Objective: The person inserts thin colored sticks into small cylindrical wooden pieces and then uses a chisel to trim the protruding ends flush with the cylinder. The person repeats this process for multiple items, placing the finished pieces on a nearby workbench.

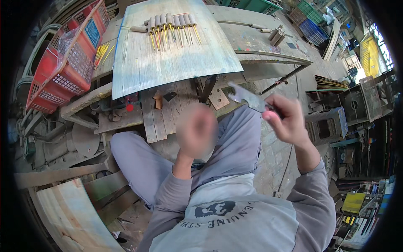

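My right hand (286, 119) is closed round a flat grey metal tool (247, 98) with a notched end. It is raised above my right knee, and the tool points left toward the bench. My left hand (196, 131) is lifted over my lap, between my knees. A blur covers its fingers, so whether it holds anything does not show. Beyond both hands, a pale, blue-stained wooden board (168, 71) lies on the bench. Near its far side is a row of grey-brown cylinders (163, 20), several with thin, mostly yellow rods sticking out toward me.
A red plastic crate (69, 63) stands at the left, beside a bundle of yellow rods (100, 54). Right of the board runs a wooden bench (247, 40) with metal tubes (277, 35) on it. Below are slats (157, 122) and a plate with holes (218, 98). Metal frames (327, 126) stand right.
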Action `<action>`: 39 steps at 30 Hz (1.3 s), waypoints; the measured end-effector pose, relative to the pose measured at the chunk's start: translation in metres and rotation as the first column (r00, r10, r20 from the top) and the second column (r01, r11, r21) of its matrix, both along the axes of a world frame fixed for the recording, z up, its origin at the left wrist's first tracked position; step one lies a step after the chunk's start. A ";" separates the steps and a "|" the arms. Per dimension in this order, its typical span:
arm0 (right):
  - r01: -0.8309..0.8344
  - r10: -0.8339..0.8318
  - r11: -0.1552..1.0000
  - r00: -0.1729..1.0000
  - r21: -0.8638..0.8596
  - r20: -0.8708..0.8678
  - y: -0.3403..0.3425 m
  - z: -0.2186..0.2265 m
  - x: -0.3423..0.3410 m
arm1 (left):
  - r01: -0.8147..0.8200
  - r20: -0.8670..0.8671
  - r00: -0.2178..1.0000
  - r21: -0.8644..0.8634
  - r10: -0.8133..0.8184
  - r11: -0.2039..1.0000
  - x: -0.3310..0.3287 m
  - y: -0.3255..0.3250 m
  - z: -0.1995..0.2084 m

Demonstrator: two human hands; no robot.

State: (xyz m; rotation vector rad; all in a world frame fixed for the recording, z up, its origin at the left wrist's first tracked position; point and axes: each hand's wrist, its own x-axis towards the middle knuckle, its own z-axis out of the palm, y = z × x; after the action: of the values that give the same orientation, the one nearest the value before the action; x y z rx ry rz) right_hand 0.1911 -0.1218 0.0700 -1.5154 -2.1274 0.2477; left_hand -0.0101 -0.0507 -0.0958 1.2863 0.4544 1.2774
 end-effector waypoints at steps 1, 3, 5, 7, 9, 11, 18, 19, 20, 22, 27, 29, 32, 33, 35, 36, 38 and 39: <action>0.120 -0.109 0.992 0.974 0.047 -0.198 0.000 -0.015 0.000 | -0.011 -0.001 1.000 -0.016 0.011 1.000 0.002 0.000 -0.002; 0.021 -0.041 0.999 0.159 -0.038 -0.986 -0.001 -0.010 0.010 | -0.015 0.019 1.000 -0.012 0.016 1.000 0.002 0.000 -0.001; 0.083 -0.074 0.996 0.648 -0.027 -0.758 -0.002 -0.021 0.004 | 0.006 0.037 0.999 0.034 -0.007 0.999 -0.002 0.001 0.003; 0.070 -0.004 0.991 0.869 0.115 -0.495 0.002 -0.021 0.005 | 0.000 0.021 1.000 0.044 0.000 0.999 0.000 0.000 0.004; 0.088 -0.031 0.996 0.314 -0.004 -0.949 -0.001 -0.016 0.008 | -0.002 0.018 1.000 0.053 0.001 0.999 -0.001 -0.001 0.004; 0.044 -0.004 0.999 0.465 0.018 -0.885 0.001 -0.014 0.000 | 0.021 0.014 1.000 0.074 -0.022 0.997 -0.003 0.000 0.003; -0.078 0.018 0.997 0.449 -0.019 -0.893 0.008 -0.020 0.015 | 0.130 0.037 0.991 0.019 -0.131 0.991 -0.004 -0.001 0.003; -0.001 -0.041 0.998 0.712 -0.059 -0.701 0.009 -0.021 0.012 | 0.162 0.054 0.985 -0.013 -0.161 0.987 -0.002 0.000 0.003; -0.067 -0.035 0.989 0.763 -0.133 -0.646 0.015 -0.018 0.013 | 0.187 0.074 0.980 -0.048 -0.183 0.981 -0.002 0.000 0.003; -0.093 -0.039 0.970 0.850 -0.223 -0.525 0.021 -0.012 0.015 | 0.214 0.135 0.970 -0.057 -0.204 0.975 -0.002 -0.001 0.005; 0.112 -0.164 0.977 0.939 -0.181 -0.301 0.027 -0.012 0.015 | 0.233 0.217 0.949 -0.006 -0.226 0.972 0.001 0.001 -0.002; 0.109 -0.142 0.984 0.956 -0.138 -0.256 0.029 -0.016 0.019 | 0.297 0.273 0.925 -0.089 -0.263 0.951 0.000 0.000 0.000; 0.165 -0.196 0.978 0.934 -0.127 -0.300 0.030 -0.021 0.017 | 0.116 0.188 0.973 0.109 -0.135 0.987 0.006 0.009 -0.006; 0.186 -0.223 0.971 0.929 -0.149 -0.294 0.030 -0.022 0.018 | 0.075 0.153 0.983 0.165 -0.100 0.983 0.006 0.010 -0.007; 0.227 -0.274 0.955 0.920 -0.190 -0.280 0.031 -0.022 0.021 | 0.129 0.064 0.988 0.132 -0.139 0.983 -0.001 0.010 -0.008; 0.217 -0.266 0.957 0.925 -0.195 -0.273 0.030 -0.022 0.024 | 0.155 0.020 0.987 0.115 -0.158 0.981 -0.004 0.010 -0.007; 0.203 -0.257 0.959 0.917 -0.196 -0.306 0.028 -0.022 0.022 | 0.156 0.064 0.985 0.026 -0.158 0.987 -0.003 0.005 -0.004; 0.196 -0.252 0.961 0.912 -0.197 -0.323 0.027 -0.022 0.021 | 0.158 0.086 0.984 -0.020 -0.156 0.987 -0.003 0.003 -0.002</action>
State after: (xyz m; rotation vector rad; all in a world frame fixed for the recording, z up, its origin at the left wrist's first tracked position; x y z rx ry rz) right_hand 0.2121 -0.0945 0.0483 -1.6527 -1.6749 0.5699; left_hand -0.0133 -0.0478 -0.0982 1.2168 0.3030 1.1843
